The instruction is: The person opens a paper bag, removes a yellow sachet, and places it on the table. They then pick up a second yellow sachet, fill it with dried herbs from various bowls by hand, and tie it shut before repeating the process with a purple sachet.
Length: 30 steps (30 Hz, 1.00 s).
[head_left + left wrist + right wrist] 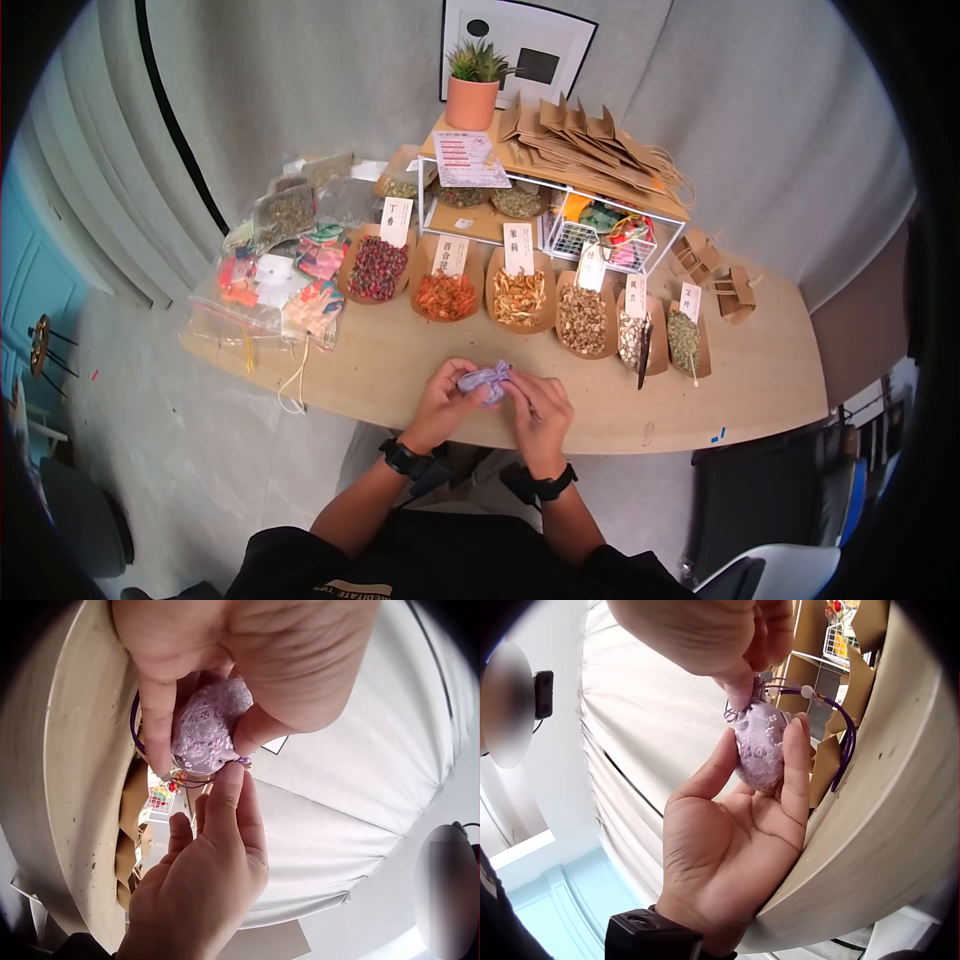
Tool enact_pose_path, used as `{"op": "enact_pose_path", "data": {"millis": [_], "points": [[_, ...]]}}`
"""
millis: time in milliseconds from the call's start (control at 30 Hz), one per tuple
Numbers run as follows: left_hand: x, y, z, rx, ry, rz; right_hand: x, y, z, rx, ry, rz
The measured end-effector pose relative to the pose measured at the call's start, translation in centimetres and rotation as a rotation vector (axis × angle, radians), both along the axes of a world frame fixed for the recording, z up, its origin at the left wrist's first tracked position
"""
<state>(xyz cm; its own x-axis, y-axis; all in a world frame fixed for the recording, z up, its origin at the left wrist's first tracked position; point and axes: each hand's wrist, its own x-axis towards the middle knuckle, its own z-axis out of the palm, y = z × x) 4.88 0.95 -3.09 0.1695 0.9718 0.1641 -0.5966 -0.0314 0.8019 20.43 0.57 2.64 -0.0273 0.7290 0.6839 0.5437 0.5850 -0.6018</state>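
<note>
A small lilac drawstring sachet (485, 381) with raised floral embroidery is held up near the front edge of the table. My left hand (437, 408) grips its rounded body between thumb and fingers. At the gathered neck, my right hand (541, 412) pinches the tie with thumb and fingertips. In the right wrist view the sachet (761, 750) hangs neck up, and a dark purple cord (849, 742) with a pale bead (807, 691) loops out from its top. The right fingers partly cover the neck.
Paper trays of dried flowers and herbs, such as red buds (377, 268) and orange petals (444, 296), line the table with label cards. Dark tongs (643, 355) lie across one tray. Plastic bags (290, 215) sit left; a shelf with kraft bags (580, 140) stands behind.
</note>
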Motion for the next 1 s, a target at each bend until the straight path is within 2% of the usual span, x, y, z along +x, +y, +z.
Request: {"op": "enact_pose_path", "data": {"millis": [133,233,267,367,400,500,533,633,733,833,933,1000], "points": [[-0.1,-0.1,-0.1,-0.001,0.016,-0.002,0.9,0.2,0.3,0.045,-0.066,-0.009],[0.1,-0.1,-0.2,-0.029,-0.041,0.069,2.1,0.6,0.3,0.005,0.050,-0.220],[0.2,-0.1,0.0,-0.019,-0.018,0.070,2.3,0.9,1.0,0.000,0.070,-0.232],[0.4,-0.3,0.8,-0.030,-0.007,0.082,1.9,0.7,1.5,-0.089,0.155,-0.087],[0.3,-0.3,1.0,-0.058,-0.043,0.096,2.2,0.7,0.4,-0.091,0.146,0.063],[0.1,-0.2,1.0,-0.105,-0.177,0.085,1.4,-0.5,-0.9,-0.390,0.280,0.326],[0.0,-0.2,0.9,-0.115,-0.225,0.073,1.2,-0.4,-0.8,-0.310,0.086,0.234],[-0.1,0.0,-0.1,-0.060,-0.061,0.091,-0.5,0.0,-0.8,-0.236,0.103,0.166],[0.1,-0.3,0.6,-0.086,-0.015,0.109,-0.7,0.0,-1.8,-0.215,0.110,0.158],[0.1,-0.3,0.3,-0.021,0.160,0.178,-0.8,-0.2,-1.5,-0.200,0.165,0.135],[0.4,-0.4,0.8,-0.018,0.206,0.208,-1.4,-0.5,-0.7,-0.202,0.156,0.099],[0.6,-0.5,1.3,-0.013,0.214,0.232,-1.3,-1.0,0.0,-0.230,0.052,0.086]]}}
